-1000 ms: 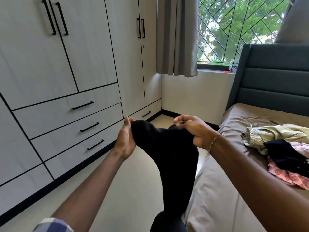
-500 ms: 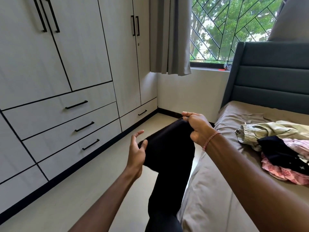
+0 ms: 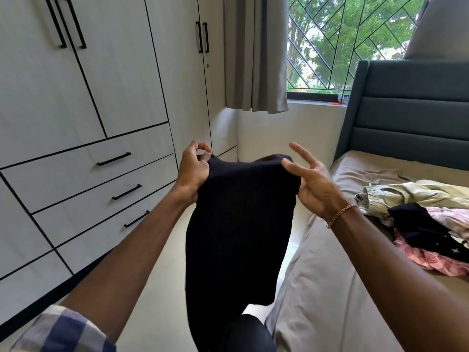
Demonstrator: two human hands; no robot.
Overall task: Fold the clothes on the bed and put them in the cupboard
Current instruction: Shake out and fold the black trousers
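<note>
While the left hand (image 3: 194, 171) grips one top corner of the black fabric garment (image 3: 241, 224) hanging between and below both hands, the right hand (image 3: 313, 185), fingers splayed, only thumb-pinches the other, so I'd expect that corner to slip floorward.

black garment (image 3: 241, 224) lower end runs off the bottom edge and merges with a dark shape (image 3: 250, 335) there, type cannot tell; left hand (image 3: 193, 171) fingertips partly behind the cloth; clothes pile (image 3: 418, 219) toward the head end of the bed (image 3: 330, 288) cropped by the right edge, pieces overlap, kinds unclear; small red thing (image 3: 335, 103) on window sill (image 3: 312, 101) too small to tell; checked sleeve (image 3: 63, 331) cropped at bottom-left corner
</note>
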